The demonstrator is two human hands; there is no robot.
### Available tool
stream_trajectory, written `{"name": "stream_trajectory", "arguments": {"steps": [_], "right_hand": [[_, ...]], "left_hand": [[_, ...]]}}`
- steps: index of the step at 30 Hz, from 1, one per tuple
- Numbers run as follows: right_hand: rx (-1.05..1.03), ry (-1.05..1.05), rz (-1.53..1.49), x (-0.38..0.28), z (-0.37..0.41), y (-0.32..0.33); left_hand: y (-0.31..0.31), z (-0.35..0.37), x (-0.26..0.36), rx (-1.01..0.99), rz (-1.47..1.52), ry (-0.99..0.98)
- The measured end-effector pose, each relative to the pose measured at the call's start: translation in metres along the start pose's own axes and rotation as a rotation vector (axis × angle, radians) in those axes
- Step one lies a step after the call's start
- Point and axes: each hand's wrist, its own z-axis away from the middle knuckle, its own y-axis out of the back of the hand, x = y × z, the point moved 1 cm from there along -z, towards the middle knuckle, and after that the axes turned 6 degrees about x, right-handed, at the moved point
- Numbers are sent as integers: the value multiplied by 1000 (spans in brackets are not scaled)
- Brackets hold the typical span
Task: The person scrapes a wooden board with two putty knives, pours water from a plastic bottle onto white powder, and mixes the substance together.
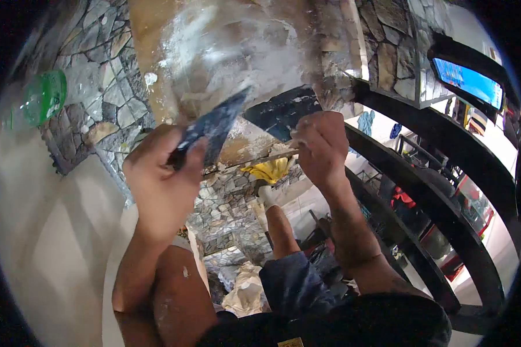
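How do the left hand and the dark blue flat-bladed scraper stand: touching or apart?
Touching. Head view: the left hand is closed round the handle end of the dark blue flat-bladed scraper, fingers wrapped over it.

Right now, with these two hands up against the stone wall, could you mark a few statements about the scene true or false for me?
1. The left hand grips a dark flat blade smeared with white plaster. True.
2. The right hand is empty. False: it holds a black flat plate by its edge.
3. A green translucent bottle sits at the far left. True.
4. The wall is red brick. False: it is clad in irregular grey and brown stone pieces.
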Motion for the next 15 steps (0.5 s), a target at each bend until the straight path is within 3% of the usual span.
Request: {"name": "stream_trajectory", "arguments": {"steps": [4,7,8,12,15], "right_hand": [[-65,254,-31,-10,-3,-9],[-7,393,-86,-13,-5,-15],[-25,383,-95,-11,-6,-14],[-164,241,-61,-16,-15,4],[-239,28,182,-14,-27,29]], "left_hand": [[-10,-6,24,-99,-114,-245],[-22,-10,25,-188,-186,-282],[-25,-11,23,-216,-198,-291],[-50,-32,-13,10,-127,-543],[-43,-26,-6,-110,-311,-432]]}}
